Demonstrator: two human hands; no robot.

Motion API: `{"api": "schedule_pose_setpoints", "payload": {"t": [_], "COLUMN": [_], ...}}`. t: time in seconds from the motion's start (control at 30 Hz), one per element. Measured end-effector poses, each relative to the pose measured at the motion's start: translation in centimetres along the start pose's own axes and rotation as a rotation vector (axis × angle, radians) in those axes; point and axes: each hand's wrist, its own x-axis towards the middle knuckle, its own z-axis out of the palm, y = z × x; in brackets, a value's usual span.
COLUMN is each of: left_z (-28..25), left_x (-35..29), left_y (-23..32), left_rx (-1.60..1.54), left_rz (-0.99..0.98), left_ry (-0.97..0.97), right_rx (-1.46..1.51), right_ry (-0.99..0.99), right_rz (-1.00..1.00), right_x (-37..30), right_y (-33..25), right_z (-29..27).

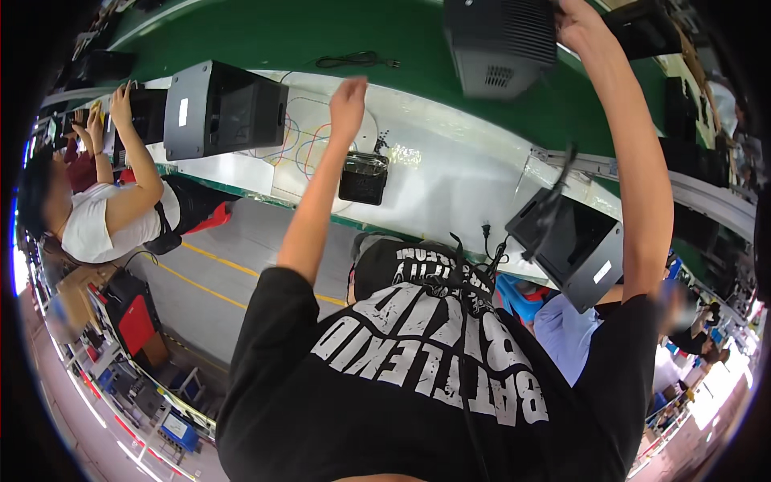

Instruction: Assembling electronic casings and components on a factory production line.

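Note:
A black box-shaped appliance housing [502, 44] with ribbed sides and a small slotted grille is at the top, over the green belt. My right hand [580, 29] is raised at its right side, fingers closed round its edge and partly hidden behind it. Farther left, my left hand [348, 103] hangs over the white bench, closed with nothing visible in it and apart from the housing. A small black tray [364, 178] with clear film lies on the bench below that hand. Near the far edge, a coiled black power cord [353, 60] rests on the green belt.
Another black housing [225, 110] stands on the bench at left, beside a co-worker [120, 201]. At right are a third black housing [569, 247] and a hanging black cable [554, 201]. Red and blue wires [301, 140] lie on the white bench [458, 177].

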Motion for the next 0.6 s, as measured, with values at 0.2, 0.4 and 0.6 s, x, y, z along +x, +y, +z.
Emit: {"api": "schedule_pose_setpoints", "payload": {"t": [0.2,0.4,0.6], "left_z": [-3.1,1.2,0.8], "left_x": [-16.9,-18.3,-18.1], "left_y": [-3.6,-6.1,-7.5], "left_rx": [0.579,0.854,0.874], "left_rz": [-0.295,-0.357,-0.218], "left_ry": [-0.038,-0.039,-0.039], "right_rx": [0.257,0.53,0.834], "right_ry": [0.558,0.896,0.745], "right_rz": [-0.243,-0.412,-0.561], "right_x": [2.2,1.7,-1.1], "right_y": [-3.0,-2.1,0.9], "right_z": [-9.4,-13.9,-20.7]}}
